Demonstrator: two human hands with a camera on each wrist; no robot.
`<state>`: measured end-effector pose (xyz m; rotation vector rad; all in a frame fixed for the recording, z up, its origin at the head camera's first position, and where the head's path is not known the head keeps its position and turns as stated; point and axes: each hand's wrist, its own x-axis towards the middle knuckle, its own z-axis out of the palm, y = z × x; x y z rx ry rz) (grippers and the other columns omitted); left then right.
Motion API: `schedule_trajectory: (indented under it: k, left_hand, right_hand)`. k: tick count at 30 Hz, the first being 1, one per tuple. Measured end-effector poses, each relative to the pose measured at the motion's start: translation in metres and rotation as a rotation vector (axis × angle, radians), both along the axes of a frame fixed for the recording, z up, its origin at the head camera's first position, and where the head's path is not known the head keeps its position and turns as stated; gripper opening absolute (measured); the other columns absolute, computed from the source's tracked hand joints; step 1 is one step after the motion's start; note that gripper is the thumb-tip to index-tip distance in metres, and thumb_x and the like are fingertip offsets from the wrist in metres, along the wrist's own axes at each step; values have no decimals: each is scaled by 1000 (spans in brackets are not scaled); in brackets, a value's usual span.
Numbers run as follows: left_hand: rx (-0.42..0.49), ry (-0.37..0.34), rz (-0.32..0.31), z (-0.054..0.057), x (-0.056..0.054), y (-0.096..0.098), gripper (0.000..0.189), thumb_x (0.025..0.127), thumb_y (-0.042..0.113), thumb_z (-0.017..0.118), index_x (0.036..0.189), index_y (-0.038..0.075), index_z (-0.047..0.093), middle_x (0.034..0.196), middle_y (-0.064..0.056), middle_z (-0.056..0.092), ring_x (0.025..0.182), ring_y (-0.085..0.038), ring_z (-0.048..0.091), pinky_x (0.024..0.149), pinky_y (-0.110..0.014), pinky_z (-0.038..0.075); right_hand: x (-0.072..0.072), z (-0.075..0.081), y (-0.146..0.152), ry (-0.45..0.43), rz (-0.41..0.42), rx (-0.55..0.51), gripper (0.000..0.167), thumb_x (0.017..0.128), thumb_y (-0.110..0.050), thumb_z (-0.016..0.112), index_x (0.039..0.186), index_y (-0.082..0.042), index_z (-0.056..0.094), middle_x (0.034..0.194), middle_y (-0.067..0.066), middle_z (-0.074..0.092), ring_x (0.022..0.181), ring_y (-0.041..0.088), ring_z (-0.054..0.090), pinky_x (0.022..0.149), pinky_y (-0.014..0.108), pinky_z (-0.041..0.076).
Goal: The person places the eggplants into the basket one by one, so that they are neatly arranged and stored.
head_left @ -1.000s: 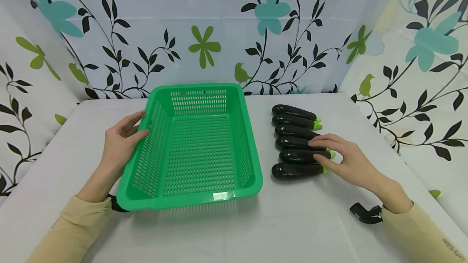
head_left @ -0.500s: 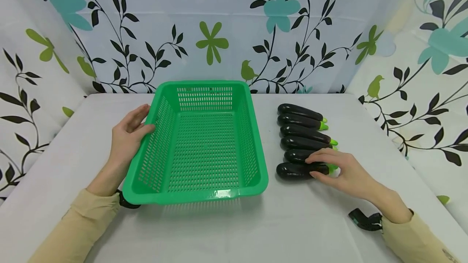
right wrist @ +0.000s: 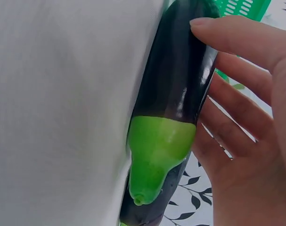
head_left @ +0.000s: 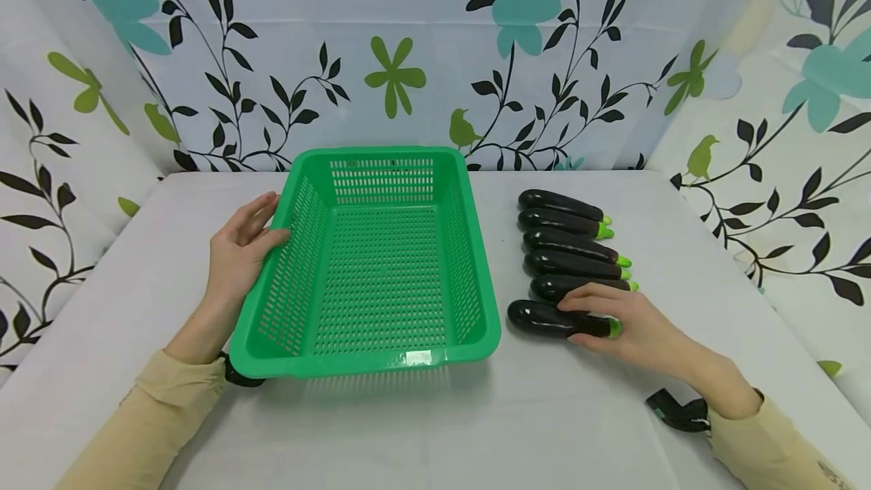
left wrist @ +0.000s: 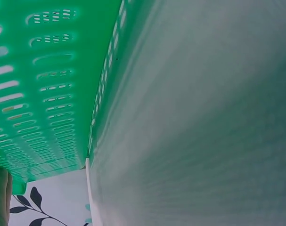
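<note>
I pinch the nearest eggplant (head_left: 534, 317) just stemward of its middle, between thumb and fingers of my right hand (head_left: 633, 324). It lies toward the right edge of the table (head_left: 531, 414). I judge it firm, light and slippery-skinned, best held round the body. Five other eggplants (head_left: 568, 242) line up toward the far edge. My left hand (head_left: 237, 252) grips the left rim of the green basket (head_left: 361, 366).

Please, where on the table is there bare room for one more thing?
Bare patches of the white table: the near middle, between the beige fabric sleeves; a narrower strip between the green perforated plastic basket and the glossy black eggplants with green stems. Crowded: that eggplant row, where the right hand holds the nearest one.
</note>
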<state>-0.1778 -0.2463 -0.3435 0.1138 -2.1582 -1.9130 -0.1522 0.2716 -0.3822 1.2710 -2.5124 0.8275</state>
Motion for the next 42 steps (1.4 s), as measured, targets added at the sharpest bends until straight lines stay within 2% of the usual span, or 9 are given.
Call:
schedule_trajectory:
  k: [5, 11, 14, 19, 22, 27, 31, 38, 42]
  left_hand:
    - [-16, 2, 3, 1, 1, 0, 58, 94, 9, 68, 148, 17, 50, 155, -13, 43, 108, 6, 60, 78, -9, 51]
    - [-32, -8, 9, 0, 2, -1, 57, 95, 9, 66, 149, 17, 49, 155, -13, 42, 101, 7, 61, 76, -9, 52]
    - [-39, -22, 13, -1, 2, -1, 57, 95, 10, 66, 149, 18, 49, 155, -12, 42, 106, 6, 60, 77, -9, 51]
    - [-37, -32, 12, -2, 1, -1, 58, 95, 11, 66, 150, 16, 47, 155, -9, 43, 125, -7, 58, 80, -9, 50]
    - [-27, -31, 12, -2, 1, -1, 58, 95, 10, 66, 150, 15, 48, 155, -9, 43, 124, -6, 58, 80, -8, 50]
    - [16, -13, 9, -1, 0, 1, 57, 94, 8, 67, 148, 13, 50, 153, -10, 45, 113, 3, 60, 80, -9, 50]
    - [-10, -13, 14, 0, 0, 3, 56, 94, 10, 67, 148, 13, 50, 153, -10, 46, 110, 5, 60, 79, -9, 50]
    - [-57, -6, 22, 1, 0, 3, 56, 95, 11, 65, 149, 12, 49, 153, -10, 46, 122, -4, 58, 80, -9, 50]
    - [-38, 1, 18, 0, 0, 2, 56, 94, 10, 65, 148, 11, 49, 153, -12, 46, 109, 3, 61, 78, -9, 50]
  right_hand:
    - [3, 1, -4, -24, 3, 10, 51, 73, -8, 88, 120, -17, 71, 118, -7, 69, 108, 7, 63, 93, 8, 44]
    - [5, -1, -6, -28, 11, 7, 50, 73, -8, 88, 119, -18, 72, 116, -6, 71, 105, 7, 66, 92, 8, 44]
    - [5, -2, -6, -33, 10, 7, 50, 73, -8, 88, 120, -20, 72, 117, -9, 71, 106, 7, 66, 91, 10, 46]
    - [5, -1, -7, -39, -2, -14, 50, 73, -8, 89, 119, -18, 72, 115, -5, 72, 105, 9, 66, 92, 8, 44]
    - [5, 2, -6, -40, -9, -22, 50, 73, -9, 89, 120, -17, 72, 116, -4, 72, 107, 8, 65, 94, 8, 43]
    - [1, 18, -1, -11, -24, -38, 55, 70, -4, 89, 120, -18, 72, 116, -8, 72, 108, 4, 65, 92, 9, 46]
    - [-6, 36, 1, 16, -21, -39, 58, 67, 1, 90, 119, -16, 72, 115, -6, 73, 107, 2, 64, 91, 8, 46]
    - [-24, 70, -6, 53, -22, 0, 56, 68, -1, 89, 119, -17, 72, 112, -6, 73, 101, 1, 64, 85, 9, 48]
    - [-38, 86, -16, 18, -9, -10, 53, 72, 0, 87, 120, -17, 71, 111, -7, 73, 96, 1, 64, 82, 10, 50]
